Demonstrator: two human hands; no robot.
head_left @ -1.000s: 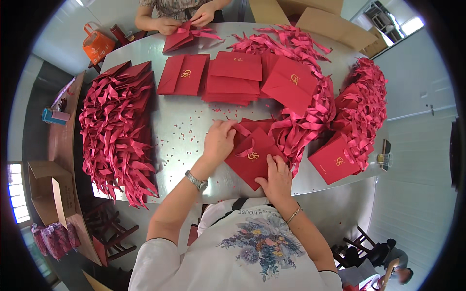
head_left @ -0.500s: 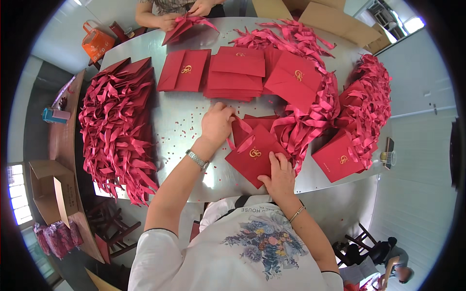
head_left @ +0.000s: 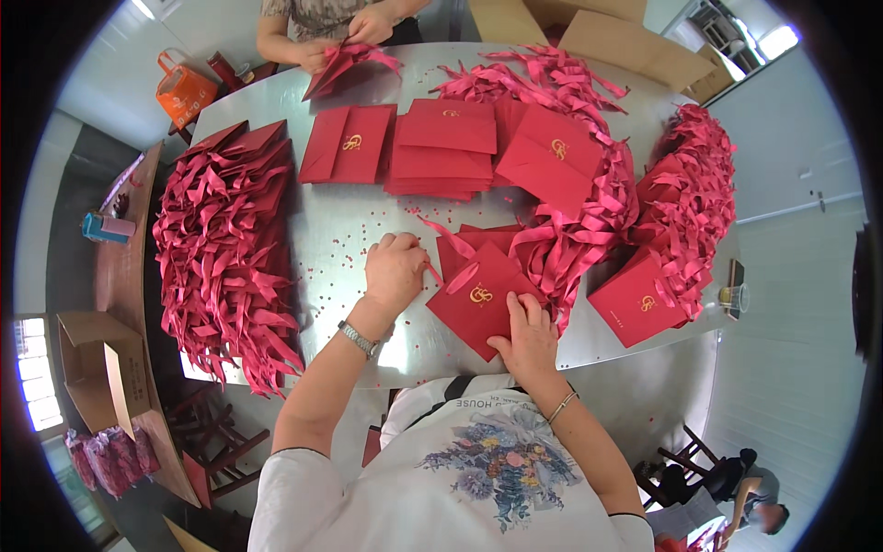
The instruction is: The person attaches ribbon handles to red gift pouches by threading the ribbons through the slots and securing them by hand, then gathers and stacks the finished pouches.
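A red gift bag (head_left: pixel 478 322) with gold print lies turned like a diamond in front of me at the table's near side. My right hand (head_left: pixel 531 340) grips its lower right edge, fingers and thumb on the front face. To its left, my left hand (head_left: pixel 395 271) is closed in a pinch on the pink ribbon (head_left: pixel 432 272) threaded at the bag's top. Another loop of ribbon curves over the bag's face. Behind it lies more red card, partly hidden. Loose pink ribbons (head_left: pixel 563 253) heap against the bag's right side.
Flat red bags (head_left: pixel 441 166) are stacked across the table (head_left: pixel 322 322). Ribboned bags stand in rows at left (head_left: pixel 225 248) and right (head_left: pixel 681 212). Red dots litter the metal. Opposite, a co-worker's hands (head_left: pixel 345 41) hold a bag. A cardboard box (head_left: pixel 635 46) stands behind.
My left hand has moved left and down, away from the bag's top, drawing the ribbon. My right hand stays on the bag. The co-worker's hands and bag have shifted slightly.
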